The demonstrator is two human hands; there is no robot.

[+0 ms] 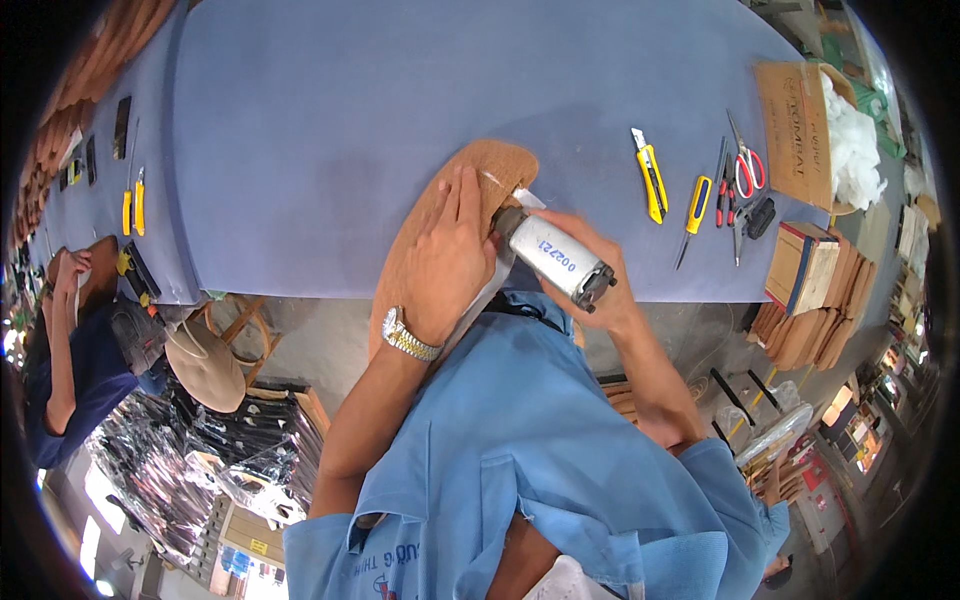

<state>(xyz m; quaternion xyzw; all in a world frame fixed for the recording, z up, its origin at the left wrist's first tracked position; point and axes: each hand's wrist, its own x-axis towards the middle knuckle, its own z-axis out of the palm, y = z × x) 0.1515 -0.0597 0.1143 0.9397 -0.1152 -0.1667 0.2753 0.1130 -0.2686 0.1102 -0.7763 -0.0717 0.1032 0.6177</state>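
Pressing slanting brown panel (410, 243) with close-set fingers of left hand (452, 258); clamping white-barrelled power tool (555, 257) in right hand (608, 268), nose-first toward panel's right edge.

A workshop, as viewed from your station. You stand at a blue bench (320, 90) bearing, to your right, a yellow utility knife (652, 184), a screwdriver (698, 205) and red-handled scissors (743, 150). A cardboard box (793, 135) of white stuffing (852, 150) and stacked brown pieces (820, 325) indicate production in quantity. To your left, a co-worker (68, 370) occupies a second bench (85, 225), likewise furnished with hand tools (139, 205).
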